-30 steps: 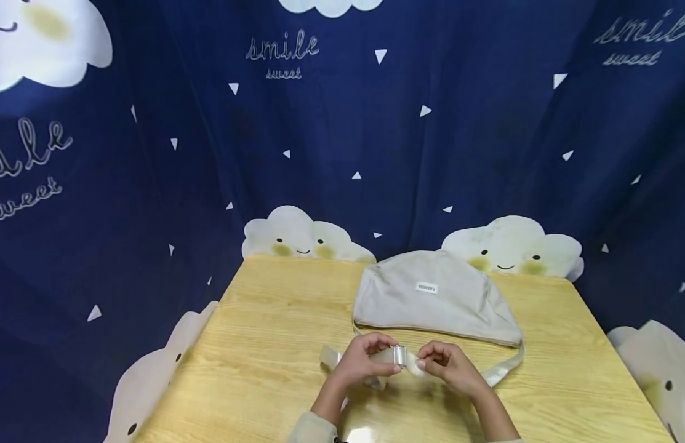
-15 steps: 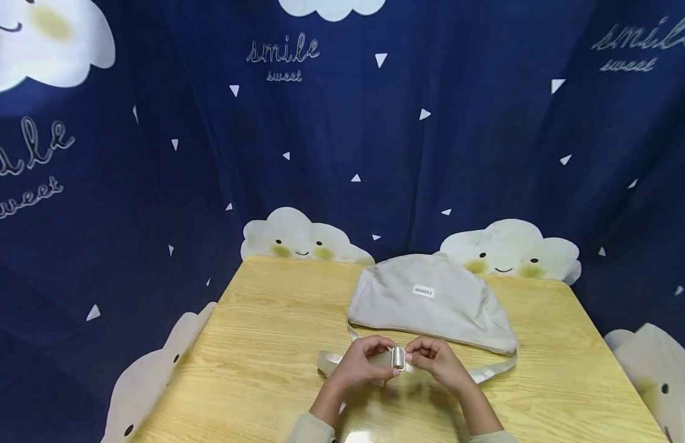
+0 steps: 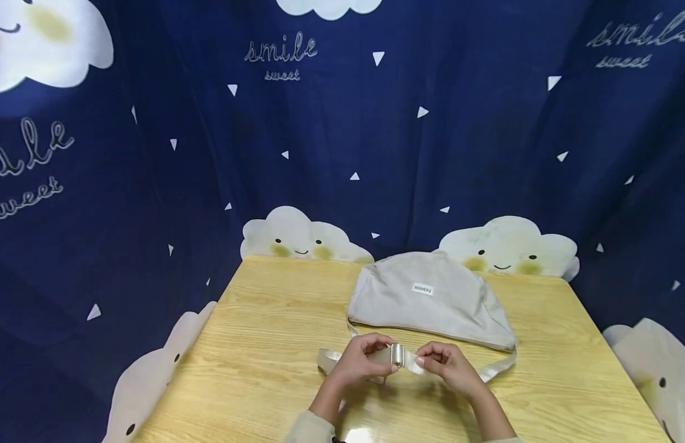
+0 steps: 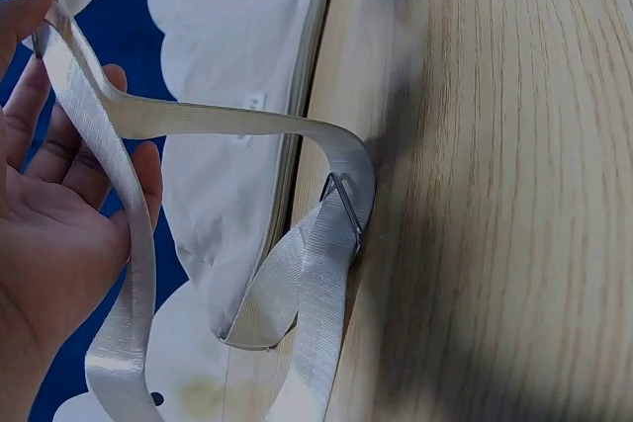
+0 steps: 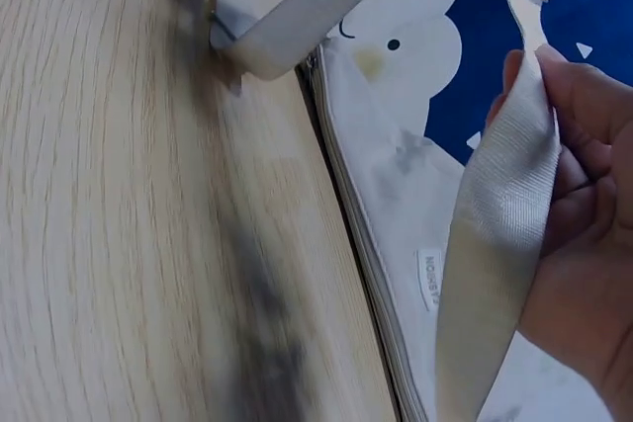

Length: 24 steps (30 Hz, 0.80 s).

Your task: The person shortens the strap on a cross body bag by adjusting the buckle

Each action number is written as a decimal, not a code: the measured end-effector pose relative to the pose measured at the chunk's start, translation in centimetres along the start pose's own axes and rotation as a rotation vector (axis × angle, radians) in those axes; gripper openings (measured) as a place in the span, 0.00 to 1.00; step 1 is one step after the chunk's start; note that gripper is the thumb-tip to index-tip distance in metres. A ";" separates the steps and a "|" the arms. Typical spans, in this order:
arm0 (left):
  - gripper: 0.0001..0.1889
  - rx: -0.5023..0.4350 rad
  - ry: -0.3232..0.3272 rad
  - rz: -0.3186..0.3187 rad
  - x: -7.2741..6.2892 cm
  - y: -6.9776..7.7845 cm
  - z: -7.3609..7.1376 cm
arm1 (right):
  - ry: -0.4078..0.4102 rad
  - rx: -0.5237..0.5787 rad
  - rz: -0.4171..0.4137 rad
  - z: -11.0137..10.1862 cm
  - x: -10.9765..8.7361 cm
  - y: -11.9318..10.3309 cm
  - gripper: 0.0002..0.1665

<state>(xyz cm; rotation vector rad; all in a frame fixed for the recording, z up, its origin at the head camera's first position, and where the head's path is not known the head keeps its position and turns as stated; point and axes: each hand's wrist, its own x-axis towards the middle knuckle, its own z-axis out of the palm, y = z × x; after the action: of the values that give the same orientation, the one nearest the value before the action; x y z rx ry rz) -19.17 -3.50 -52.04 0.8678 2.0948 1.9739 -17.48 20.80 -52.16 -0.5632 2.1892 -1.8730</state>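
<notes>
In the head view my left hand [image 3: 360,360] pinches a metal strap buckle [image 3: 397,355] between thumb and fingers. A pale webbing strap [image 3: 378,355] runs through it. To the right, my right hand [image 3: 452,369] pinches the strap with thumb and forefinger, a short stretch from the buckle. The right wrist view shows the strap [image 5: 499,214] hanging from that pinch, slightly twisted. In the left wrist view the strap loops down from the left hand to a second metal ring [image 4: 341,210] near the table. Behind both hands lies the beige bag [image 3: 431,304] this strap belongs to.
Wooden table [image 3: 276,307] extends under everything. A loose strap loop [image 3: 328,360] sits left of the left hand, and another strap part [image 3: 498,367] runs from the bag's right corner. A dark blue curtain [image 3: 320,135] with cloud prints hangs around the table's back and sides.
My right hand went left to the buckle, then drew back right, with more strap now showing between the hands. The left hand stayed nearly still. The bag shifted slightly left earlier.
</notes>
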 end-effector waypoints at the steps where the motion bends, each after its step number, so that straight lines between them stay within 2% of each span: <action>1: 0.21 -0.010 0.006 -0.025 0.0 0.0 0.0 | 0.015 -0.002 -0.006 0.1 0.0 -0.1 0.11; 4: 0.21 0.000 0.019 -0.055 0.0 0.1 0.1 | 0.050 -0.008 -0.019 0.5 0.3 -0.3 0.10; 8: 0.20 0.005 0.022 -0.059 0.0 0.5 0.2 | 0.066 0.001 -0.033 1.1 0.8 -0.4 0.10; 15: 0.19 -0.035 0.024 -0.078 -0.4 2.9 0.3 | 0.050 0.063 -0.046 2.1 1.5 -0.6 0.11; 20: 0.18 -0.049 0.028 -0.089 -0.4 3.2 0.2 | 0.017 0.043 -0.011 1.8 1.4 -0.9 0.13; 24: 0.19 -0.023 0.052 -0.078 -0.3 3.0 0.0 | -0.022 -0.005 0.000 1.0 1.1 -1.0 0.16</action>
<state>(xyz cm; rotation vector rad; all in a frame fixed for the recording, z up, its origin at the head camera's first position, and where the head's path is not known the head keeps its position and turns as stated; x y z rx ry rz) -18.02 -3.75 -49.29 0.7268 2.0953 1.9983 -17.92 19.38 -51.26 -0.5821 2.1806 -1.8529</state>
